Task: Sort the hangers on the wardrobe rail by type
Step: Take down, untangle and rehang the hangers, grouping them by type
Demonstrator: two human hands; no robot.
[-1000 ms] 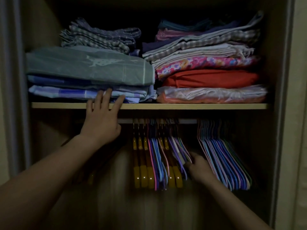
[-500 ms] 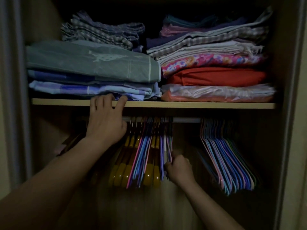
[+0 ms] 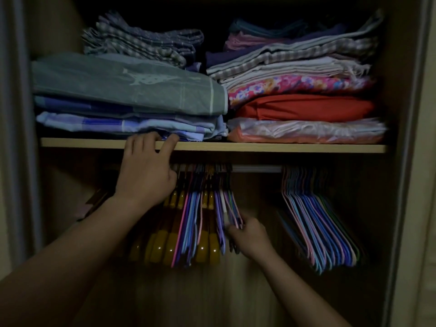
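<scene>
A metal rail (image 3: 257, 169) runs under a wooden shelf (image 3: 283, 147). In the middle hangs a mixed bunch: yellow wooden hangers (image 3: 165, 249) interleaved with thin coloured hangers (image 3: 191, 220). My right hand (image 3: 250, 234) grips the lower ends of a few thin hangers (image 3: 232, 208) at the bunch's right side. My left hand (image 3: 146, 171) reaches up, its fingers curled over the shelf's front edge, and it covers the rail's left part. A separate group of thin coloured hangers (image 3: 323, 227) hangs at the right.
Two stacks of folded cloth fill the shelf: a grey-green and blue pile (image 3: 127, 90) at left, a floral, red and plastic-wrapped pile (image 3: 304, 107) at right. Dark hangers (image 3: 94, 201) show dimly at far left. Wardrobe walls (image 3: 405, 161) close in both sides.
The middle bunch was swept left along the rail. My right hand followed it and now grips thin hangers at its right side. My left fingers curled over the shelf edge.
</scene>
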